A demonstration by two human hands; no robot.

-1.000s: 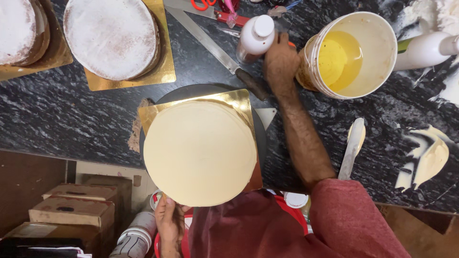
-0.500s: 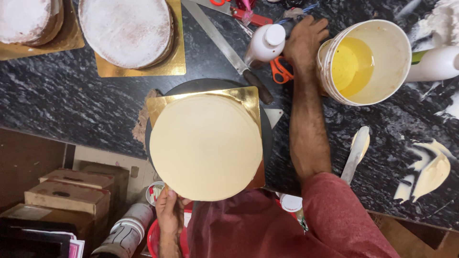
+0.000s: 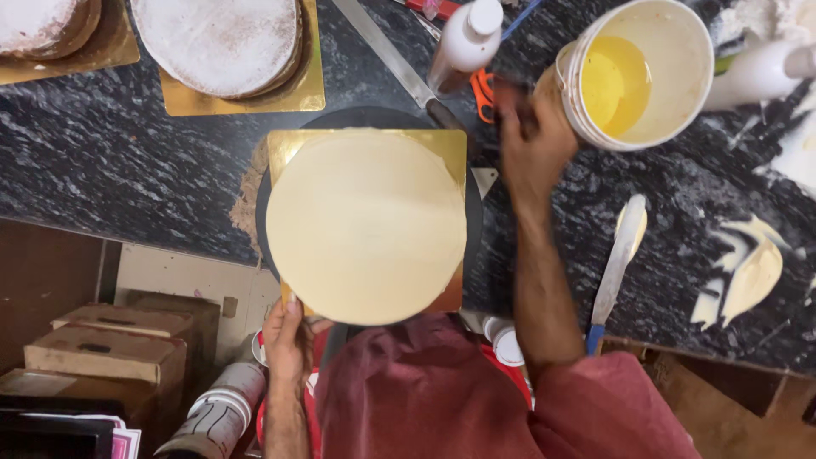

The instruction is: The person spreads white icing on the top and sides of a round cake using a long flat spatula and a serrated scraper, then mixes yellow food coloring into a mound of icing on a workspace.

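While the dark stone counter spreads under everything, a round cream-covered cake sits in the middle on a gold square board over a black turntable. Two more dusted cakes on gold boards lie along the far edge, well apart from it. At the far right stands a white bucket with yellow liquid inside. A white bottle stands beside a long knife. The right hand lies between turntable and bucket, just beside orange scissors; blur hides whether it grips anything. The left hand pinches the board's near corner. A cream-smeared spatula lies right of the forearm.
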